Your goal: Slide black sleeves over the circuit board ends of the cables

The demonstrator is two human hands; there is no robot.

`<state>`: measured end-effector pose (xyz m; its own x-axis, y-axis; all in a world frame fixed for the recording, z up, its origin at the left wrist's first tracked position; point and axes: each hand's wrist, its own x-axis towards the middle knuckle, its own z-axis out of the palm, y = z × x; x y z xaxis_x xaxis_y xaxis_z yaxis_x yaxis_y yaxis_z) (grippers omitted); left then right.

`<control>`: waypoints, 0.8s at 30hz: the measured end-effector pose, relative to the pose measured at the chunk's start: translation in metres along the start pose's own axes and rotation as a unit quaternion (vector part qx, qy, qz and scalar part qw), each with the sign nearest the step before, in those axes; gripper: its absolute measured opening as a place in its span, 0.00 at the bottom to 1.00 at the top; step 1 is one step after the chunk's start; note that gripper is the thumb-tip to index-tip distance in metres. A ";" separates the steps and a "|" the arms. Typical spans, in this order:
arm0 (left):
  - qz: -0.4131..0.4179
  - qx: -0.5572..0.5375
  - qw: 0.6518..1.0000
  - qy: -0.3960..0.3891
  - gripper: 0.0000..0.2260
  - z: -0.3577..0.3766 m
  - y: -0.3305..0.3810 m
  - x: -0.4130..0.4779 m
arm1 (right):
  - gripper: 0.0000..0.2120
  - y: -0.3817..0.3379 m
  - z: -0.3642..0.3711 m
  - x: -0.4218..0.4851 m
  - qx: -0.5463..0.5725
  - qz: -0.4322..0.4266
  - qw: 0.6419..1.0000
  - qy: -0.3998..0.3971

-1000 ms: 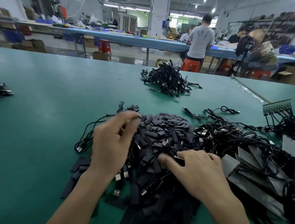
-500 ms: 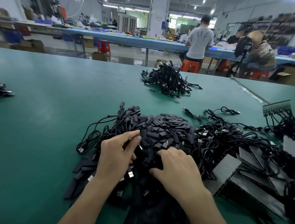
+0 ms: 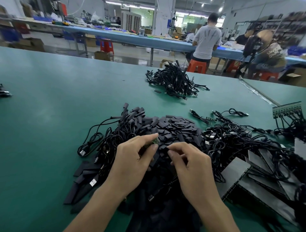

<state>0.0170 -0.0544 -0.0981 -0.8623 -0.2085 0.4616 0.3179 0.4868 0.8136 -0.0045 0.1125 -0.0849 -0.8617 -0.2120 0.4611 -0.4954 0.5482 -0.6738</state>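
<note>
Head: L hand (image 3: 132, 159) now pinches board (image 3: 155, 141), R hand (image 3: 192, 163) sleeve (image 3: 164, 148).

Bright, even indoor light from white ceiling strip lights (image 3: 114, 2) far back. Pale sheen on the matte green table (image 3: 49, 119) at left, wet-looking glare on the grey shop floor (image 3: 132, 58). Shadows soft and short. Centre sharp: left hand (image 3: 130, 164), right hand (image 3: 192, 167) and small green circuit board (image 3: 155, 141) all readable. The heap of flat black sleeves (image 3: 175, 127) goes near solid black, little detail. Corners smeared and bent by the wide lens; dark shelving (image 3: 291, 24) at right blurred.
</note>
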 end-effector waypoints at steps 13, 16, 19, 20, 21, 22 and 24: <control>-0.126 -0.218 0.964 -0.088 0.10 0.004 -0.002 0.000 | 0.14 0.008 0.002 0.002 0.188 0.067 0.977 -0.069; -0.143 -0.222 0.962 -0.071 0.11 0.005 -0.003 0.001 | 0.19 0.010 0.003 0.000 0.116 0.035 0.991 -0.065; -0.146 -0.213 0.964 -0.065 0.11 0.004 -0.004 0.001 | 0.18 0.009 0.006 -0.001 0.058 -0.006 0.998 -0.035; -0.145 -0.209 0.965 -0.067 0.11 0.004 -0.005 0.001 | 0.18 0.009 0.006 -0.001 0.049 -0.015 0.998 -0.027; -0.145 -0.208 0.965 -0.069 0.11 0.004 -0.005 0.001 | 0.18 0.010 0.007 -0.001 0.044 -0.020 0.999 -0.021; -0.145 -0.208 0.965 -0.068 0.10 0.004 -0.005 0.001 | 0.17 0.010 0.007 -0.001 0.043 -0.021 0.999 -0.018; -0.146 -0.209 0.965 -0.066 0.09 0.003 -0.005 0.001 | 0.16 0.011 0.007 -0.002 0.049 -0.019 0.999 -0.014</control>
<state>0.0133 -0.0542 -0.1024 -0.9731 -0.1622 0.1637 0.1606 0.0326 0.9865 -0.0091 0.1130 -0.0971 -0.8439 -0.2542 0.4724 -0.5353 0.4576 -0.7100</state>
